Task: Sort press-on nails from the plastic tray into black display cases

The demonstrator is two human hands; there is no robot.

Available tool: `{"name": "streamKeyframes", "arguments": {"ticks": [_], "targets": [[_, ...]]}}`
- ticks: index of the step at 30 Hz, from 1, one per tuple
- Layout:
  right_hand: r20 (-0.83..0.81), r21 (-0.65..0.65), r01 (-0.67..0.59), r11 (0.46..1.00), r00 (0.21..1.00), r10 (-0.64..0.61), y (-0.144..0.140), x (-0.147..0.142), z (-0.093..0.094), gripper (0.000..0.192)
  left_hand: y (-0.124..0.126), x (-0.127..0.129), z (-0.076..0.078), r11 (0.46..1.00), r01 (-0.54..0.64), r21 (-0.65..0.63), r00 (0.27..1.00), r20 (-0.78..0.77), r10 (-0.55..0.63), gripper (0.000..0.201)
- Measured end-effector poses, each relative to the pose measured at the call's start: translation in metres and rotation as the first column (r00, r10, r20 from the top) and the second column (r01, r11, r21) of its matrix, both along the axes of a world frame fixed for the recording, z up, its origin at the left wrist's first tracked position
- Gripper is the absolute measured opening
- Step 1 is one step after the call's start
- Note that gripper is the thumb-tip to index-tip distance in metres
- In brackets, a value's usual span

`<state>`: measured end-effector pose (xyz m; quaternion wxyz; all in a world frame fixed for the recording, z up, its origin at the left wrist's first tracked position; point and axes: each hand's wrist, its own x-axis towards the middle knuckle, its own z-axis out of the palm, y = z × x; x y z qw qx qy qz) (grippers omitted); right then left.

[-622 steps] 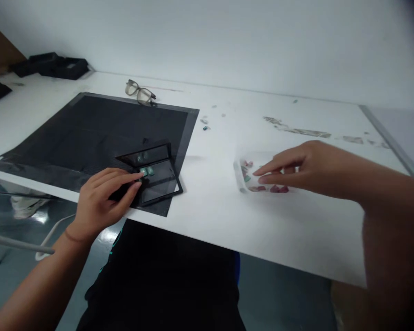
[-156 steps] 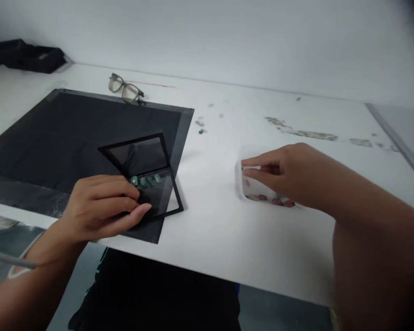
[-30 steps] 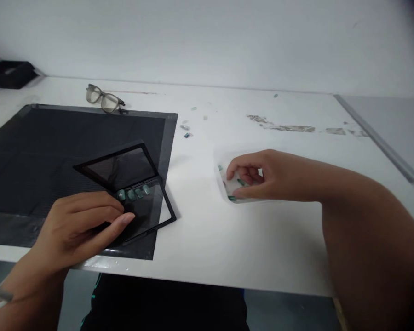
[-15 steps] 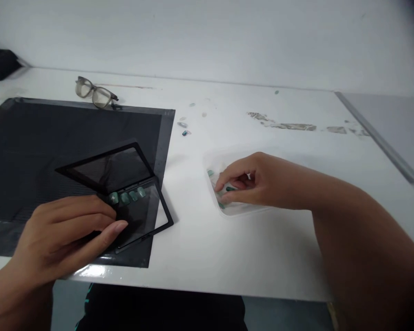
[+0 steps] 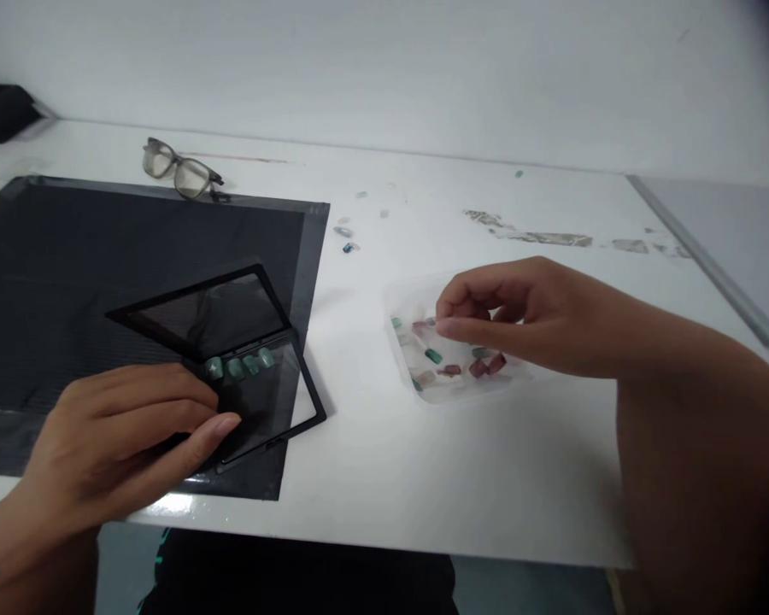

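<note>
Green pieces [image 5: 235, 369] in black case [image 5: 311, 384]: four now, two visible initially. Right hand [image 5: 525, 316] shifts rightward over tub [image 5: 458, 397]; red pieces [image 5: 478, 368], hidden 0.5 s ago, now show.

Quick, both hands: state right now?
Left hand: partly curled at the open black rectangular hinged case; grip unclear.
Right hand: curled above the translucent rectangular plastic box; cannot tell if pinching anything.

Head-worn view, facing forward and down across the table [image 5: 461, 478] from its near side: lap [image 5: 308, 576] at 6 o'clock, wall [image 5: 384, 77] at 12; close by, left hand [image 5: 132, 431] at 8, right hand [image 5: 531, 320] at 3.
</note>
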<state>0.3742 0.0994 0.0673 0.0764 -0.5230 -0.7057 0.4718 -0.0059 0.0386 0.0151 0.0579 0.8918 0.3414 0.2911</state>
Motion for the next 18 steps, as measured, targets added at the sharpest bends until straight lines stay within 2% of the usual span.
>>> {"name": "streamKeyframes", "arguments": {"ticks": [4,8,18], "targets": [[-0.049,0.067,-0.021,0.998,0.998,0.024,0.0,0.0,0.005,0.037,0.003,0.005,0.005,1.0,0.021,0.018,1.0,-0.011,-0.021,0.02],[-0.102,0.078,-0.047,0.996,0.993,0.055,-0.001,-0.002,0.008,0.037,0.003,0.009,0.01,0.999,0.031,0.024,1.0,-0.005,-0.031,0.022],[-0.218,0.209,-0.06,0.976,0.97,0.107,-0.003,0.0,0.012,0.024,0.001,0.005,0.005,1.0,0.025,-0.007,0.999,0.027,-0.025,0.014]]}}
